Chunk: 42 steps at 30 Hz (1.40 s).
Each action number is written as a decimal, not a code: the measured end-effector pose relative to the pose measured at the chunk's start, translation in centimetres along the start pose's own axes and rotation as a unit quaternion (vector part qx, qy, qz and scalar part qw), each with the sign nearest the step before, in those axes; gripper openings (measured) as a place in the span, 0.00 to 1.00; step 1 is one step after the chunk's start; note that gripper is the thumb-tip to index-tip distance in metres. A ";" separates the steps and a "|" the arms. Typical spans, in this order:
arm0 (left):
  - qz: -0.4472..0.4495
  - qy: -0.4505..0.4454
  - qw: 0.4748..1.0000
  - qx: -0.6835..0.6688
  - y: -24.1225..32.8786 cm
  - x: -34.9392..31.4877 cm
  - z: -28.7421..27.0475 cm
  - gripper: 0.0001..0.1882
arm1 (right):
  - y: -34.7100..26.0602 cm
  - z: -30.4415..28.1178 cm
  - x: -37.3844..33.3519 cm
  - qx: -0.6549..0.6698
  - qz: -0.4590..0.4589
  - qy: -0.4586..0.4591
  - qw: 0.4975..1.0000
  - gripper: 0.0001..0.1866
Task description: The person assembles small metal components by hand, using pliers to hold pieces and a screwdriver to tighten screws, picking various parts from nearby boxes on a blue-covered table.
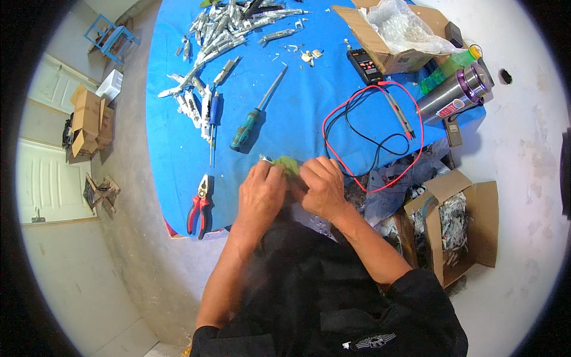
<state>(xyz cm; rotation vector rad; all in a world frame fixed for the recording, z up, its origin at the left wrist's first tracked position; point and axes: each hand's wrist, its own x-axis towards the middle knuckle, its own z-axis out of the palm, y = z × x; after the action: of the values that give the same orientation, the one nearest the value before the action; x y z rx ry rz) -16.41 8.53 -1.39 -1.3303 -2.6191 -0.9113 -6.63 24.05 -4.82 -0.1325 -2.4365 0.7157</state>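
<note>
One black shirt (pixel 285 285) fills the lower middle of the frame, a pale winged badge (pixel 375 341) on it, too small to read for any wording. Beyond it, at the near edge of the blue-covered counter (pixel 303 113), the left hand (pixel 260 187) and the right hand (pixel 324 189) meet. Both have curled fingers and appear to grip a blurred green piece (pixel 288 165) between them; its kind cannot be told. A silvery end (pixel 264 158) shows at the left fingertips, perhaps part of it.

The step in hand looks like working this piece by hand; the next move seems to call for a steady hold from one side while the other works it. The pliers (pixel 200 208), left of centre, the teal screwdriver (pixel 250 124) and the thin blue screwdriver (pixel 215 110) lie unheld.

At right, the steel bottle (pixel 437 102) wears a red-and-white sticker (pixel 450 107) with lettering. Farther up, the meter (pixel 364 66) has orange-marked keys, too small to read. The heap of silvery parts (pixel 223 30), upper left of centre, shows no legible writing.
</note>
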 end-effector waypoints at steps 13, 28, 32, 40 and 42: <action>-0.073 0.046 0.996 -0.001 0.4 1.7 -3.0 0.08 | 0.1 0.7 0.1 0.013 -0.002 0.045 0.999 0.16; -0.044 -0.041 0.993 0.106 -1.6 2.9 -1.3 0.08 | 0.0 0.5 0.1 0.025 0.010 0.025 0.999 0.15; -0.039 -0.023 0.998 0.046 -0.1 3.1 -2.3 0.07 | 0.2 0.4 -0.2 0.020 0.006 0.016 1.000 0.16; -0.035 -0.033 0.999 -0.016 1.2 1.2 -0.3 0.07 | 0.6 0.5 -0.2 0.014 -0.012 0.010 1.000 0.16; -0.024 -0.035 0.999 0.025 0.6 1.8 -0.3 0.07 | 0.5 0.5 -0.3 0.016 -0.003 0.012 1.000 0.16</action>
<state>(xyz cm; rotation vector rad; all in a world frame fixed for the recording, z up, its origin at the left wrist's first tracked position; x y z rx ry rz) -17.16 9.90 -0.28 -1.3172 -2.7177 -0.8132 -6.66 24.15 -5.60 -0.1202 -2.4009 0.7474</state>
